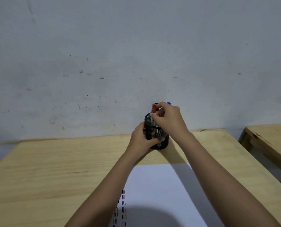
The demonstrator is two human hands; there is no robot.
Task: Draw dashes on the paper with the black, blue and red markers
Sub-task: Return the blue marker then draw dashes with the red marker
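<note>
A black mesh pen holder (159,136) stands at the far edge of the wooden table (54,169), against the wall. My left hand (142,140) grips its side. My right hand (168,119) is above its rim, fingers pinched on the red marker (153,108), which stands in the holder. A black marker cap (156,104) and a blue marker cap (168,103) peek out behind my fingers. The white paper (161,190) lies near me, with columns of black, blue and red dashes (122,208) on its left part, partly hidden by my left forearm.
A grey, marked wall (136,54) rises right behind the table. A second wooden table (271,136) stands to the right across a narrow gap. A dark shadow falls over the near end of the paper.
</note>
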